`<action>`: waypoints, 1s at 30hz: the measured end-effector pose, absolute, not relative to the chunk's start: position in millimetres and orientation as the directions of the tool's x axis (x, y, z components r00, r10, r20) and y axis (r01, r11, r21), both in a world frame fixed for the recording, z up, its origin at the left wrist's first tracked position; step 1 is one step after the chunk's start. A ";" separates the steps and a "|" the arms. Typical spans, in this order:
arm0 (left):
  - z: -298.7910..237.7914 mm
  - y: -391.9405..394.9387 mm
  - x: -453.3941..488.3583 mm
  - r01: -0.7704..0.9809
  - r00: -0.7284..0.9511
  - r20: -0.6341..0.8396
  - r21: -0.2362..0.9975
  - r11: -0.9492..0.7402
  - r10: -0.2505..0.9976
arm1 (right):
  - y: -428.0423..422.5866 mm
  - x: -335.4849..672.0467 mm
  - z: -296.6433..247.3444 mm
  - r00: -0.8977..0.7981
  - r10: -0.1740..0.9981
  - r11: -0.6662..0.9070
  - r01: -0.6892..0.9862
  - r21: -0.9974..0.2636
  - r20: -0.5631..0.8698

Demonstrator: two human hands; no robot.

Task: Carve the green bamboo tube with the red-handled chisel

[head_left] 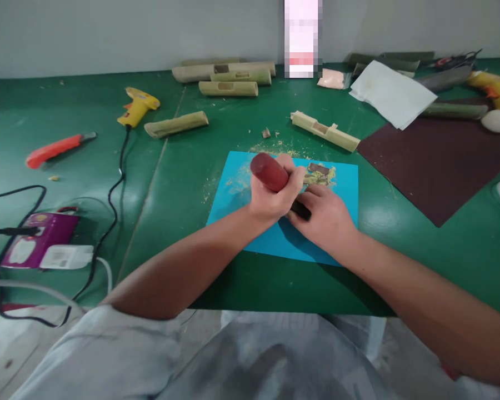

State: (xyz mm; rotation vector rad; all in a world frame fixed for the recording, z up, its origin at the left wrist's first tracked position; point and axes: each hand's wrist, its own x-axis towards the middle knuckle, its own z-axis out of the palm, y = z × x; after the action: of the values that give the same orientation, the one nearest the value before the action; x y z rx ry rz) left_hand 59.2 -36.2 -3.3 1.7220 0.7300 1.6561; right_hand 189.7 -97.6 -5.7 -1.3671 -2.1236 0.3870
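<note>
Your left hand, at the centre of the frame, is closed tightly around a dark red, round-ended handle; whatever lies below its grip is hidden. Just to its right, your right hand is curled around a short, dark, stick-like piece above the blue sheet.

From the left edge of the frame, you have an orange-red cutter on the green tabletop, with a purple box and a white plug-in block at lower left. A yellow glue gun with a black cord stands at upper left, near a pale green bamboo tube. Further right, notched bamboo tubes lie along the wall at upper centre.

Beneath your hands is a bright blue rectangular sheet, strewn with yellowish shavings. Above its right corner lies a pale, notched bamboo length. At upper right, white paper overlaps a dark brown square sheet, with a white egg-shaped object near the right edge.
</note>
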 end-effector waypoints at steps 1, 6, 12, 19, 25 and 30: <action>-3.3 -36.8 58.5 -0.040 0.043 0.642 0.766 -0.641 0.765 | -97.4 189.0 -6.4 -0.311 0.895 0.440 0.730 -0.522 0.320; -2.7 -39.6 56.2 -0.100 -0.022 0.523 0.847 -0.522 0.852 | -95.2 191.2 -5.9 -0.320 0.895 0.442 0.736 -0.513 0.312; -2.0 -32.6 60.6 -0.225 -0.085 0.458 0.857 -0.464 0.885 | -95.4 191.8 -4.1 -0.325 0.901 0.430 0.759 -0.489 0.288; -4.8 -34.5 61.1 -0.204 -0.020 0.496 0.848 -0.489 0.868 | -95.1 191.1 -6.1 -0.317 0.899 0.432 0.761 -0.483 0.304; -14.2 -29.0 60.8 -0.147 -0.006 0.565 0.816 -0.559 0.825 | -96.0 191.2 -4.3 -0.317 0.907 0.418 0.762 -0.495 0.279; -17.0 -28.8 56.9 -0.098 0.063 0.557 0.829 -0.550 0.828 | -95.7 191.2 -3.5 -0.324 0.902 0.428 0.752 -0.501 0.284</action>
State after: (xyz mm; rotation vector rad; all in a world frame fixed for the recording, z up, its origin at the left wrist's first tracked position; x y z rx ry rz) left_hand 56.9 -28.8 -17.0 1.6030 0.7472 1.5854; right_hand 191.2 -95.7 -3.5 -1.3927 -2.1631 0.3783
